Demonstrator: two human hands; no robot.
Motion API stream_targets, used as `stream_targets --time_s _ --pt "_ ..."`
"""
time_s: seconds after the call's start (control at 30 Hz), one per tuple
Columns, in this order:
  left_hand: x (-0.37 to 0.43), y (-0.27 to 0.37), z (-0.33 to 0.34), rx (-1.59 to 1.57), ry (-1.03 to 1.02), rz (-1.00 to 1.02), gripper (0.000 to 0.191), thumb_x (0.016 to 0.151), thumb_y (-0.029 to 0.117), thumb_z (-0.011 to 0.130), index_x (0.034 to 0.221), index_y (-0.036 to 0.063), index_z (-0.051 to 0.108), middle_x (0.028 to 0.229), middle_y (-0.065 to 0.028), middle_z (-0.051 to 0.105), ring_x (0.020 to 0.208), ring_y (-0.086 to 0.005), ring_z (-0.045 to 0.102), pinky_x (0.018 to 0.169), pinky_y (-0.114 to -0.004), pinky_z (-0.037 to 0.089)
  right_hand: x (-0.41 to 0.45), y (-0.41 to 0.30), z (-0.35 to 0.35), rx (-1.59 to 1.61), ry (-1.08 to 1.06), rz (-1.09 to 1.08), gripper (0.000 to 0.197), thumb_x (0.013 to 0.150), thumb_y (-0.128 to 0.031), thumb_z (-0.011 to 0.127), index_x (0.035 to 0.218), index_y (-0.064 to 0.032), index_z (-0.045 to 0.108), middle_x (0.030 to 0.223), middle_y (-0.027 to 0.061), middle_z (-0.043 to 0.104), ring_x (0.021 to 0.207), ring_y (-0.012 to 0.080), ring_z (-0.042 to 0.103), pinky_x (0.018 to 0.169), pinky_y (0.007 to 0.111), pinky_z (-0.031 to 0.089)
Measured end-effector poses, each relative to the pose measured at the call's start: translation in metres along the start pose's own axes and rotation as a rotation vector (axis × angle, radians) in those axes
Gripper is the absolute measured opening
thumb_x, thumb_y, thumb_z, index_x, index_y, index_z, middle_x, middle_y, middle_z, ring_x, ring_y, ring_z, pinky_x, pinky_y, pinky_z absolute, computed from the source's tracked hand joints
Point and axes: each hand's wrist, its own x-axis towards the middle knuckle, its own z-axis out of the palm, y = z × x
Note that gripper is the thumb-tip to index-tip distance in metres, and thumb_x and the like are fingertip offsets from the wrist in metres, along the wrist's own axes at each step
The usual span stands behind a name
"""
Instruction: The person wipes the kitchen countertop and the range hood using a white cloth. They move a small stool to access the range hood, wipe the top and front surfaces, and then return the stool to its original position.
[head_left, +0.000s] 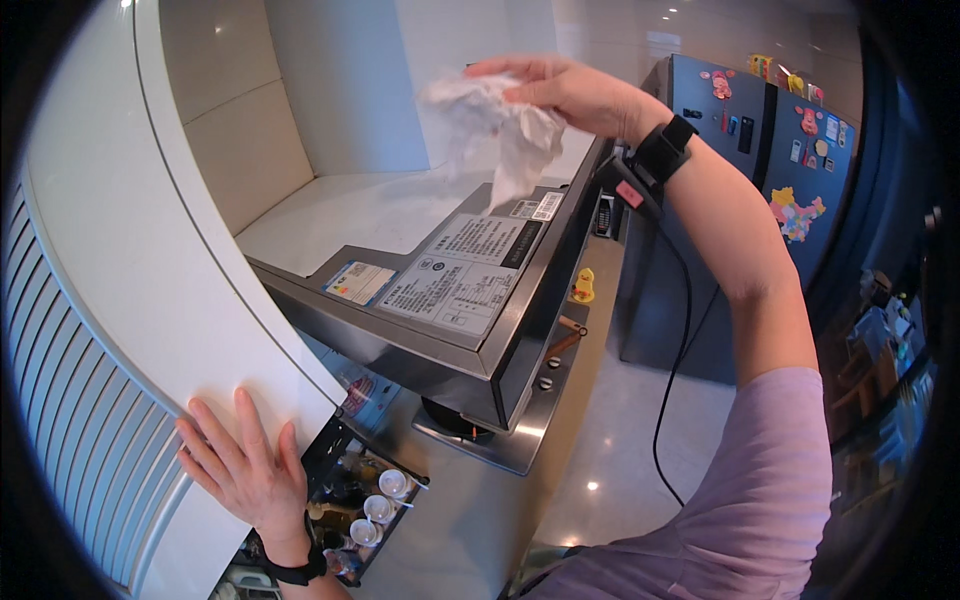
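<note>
My right hand (551, 88) grips a crumpled white cloth or paper towel (517, 142), blurred by motion, above the top of a range hood (480, 356). One corner of the cloth hangs down close to the printed labels on the hood's metal top. A large label (457, 274) covers much of that top, and a smaller blue-edged sticker (360, 282) sits to its left. With fingers spread, my left hand (247, 469) lies flat against a white cabinet panel (187, 315) beside a louvred section (82, 397).
Below the hood are a gas cooktop (517, 442) and a counter (465, 495). A rack with white-lidded jars (379, 508) stands under my left hand. A black cable (686, 315) hangs from my right wrist device. A dark refrigerator (720, 172) with magnets stands at the right.
</note>
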Motion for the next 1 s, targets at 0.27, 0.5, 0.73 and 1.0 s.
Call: stream_targets --time_s 0.27,0.5,0.73,1.0 --pt "-0.001 0.000 0.000 0.026 -0.004 0.009 0.047 0.086 0.040 0.044 0.127 0.0164 0.042 0.135 -0.0177 0.030 0.126 -0.0365 0.024 0.103 -0.046 0.017 -0.019 0.106 -0.097 -1.130 0.282 0.301 0.043 0.078 -0.009 0.050 0.120 -0.0135 0.048 0.093 0.0102 0.058 0.080 0.0152 0.054 0.073 0.025 0.044" --pt "-0.002 -0.001 0.001 0.046 -0.009 0.000 0.046 0.087 0.039 0.042 0.127 0.0159 0.042 0.136 -0.0165 0.028 0.127 -0.0347 0.022 0.104 -0.044 0.015 -0.011 0.077 -0.044 -0.805 0.070 0.436 0.040 0.075 -0.006 0.049 0.114 -0.0123 0.054 0.112 0.0160 0.055 0.099 0.0277 0.052 0.086 0.032 0.040" --pt "-0.003 -0.001 0.002 0.063 -0.046 -0.002 0.047 0.087 0.041 0.041 0.126 0.0158 0.042 0.134 -0.0199 0.030 0.125 -0.0396 0.024 0.102 -0.048 0.017 -0.015 0.042 -0.001 -0.977 -0.093 0.261 0.035 0.085 -0.019 0.046 0.119 -0.0137 0.050 0.122 0.0121 0.048 0.112 0.0255 0.046 0.096 0.031 0.032" --pt "-0.004 -0.002 0.005 0.062 0.010 0.019 0.048 0.087 0.039 0.041 0.129 0.0156 0.039 0.137 -0.0164 0.026 0.127 -0.0349 0.021 0.104 -0.044 0.014 -0.031 0.039 0.007 -0.875 -0.114 0.426 0.035 0.088 -0.024 0.043 0.121 -0.0135 0.049 0.118 0.0106 0.052 0.108 0.0241 0.049 0.094 0.029 0.034"
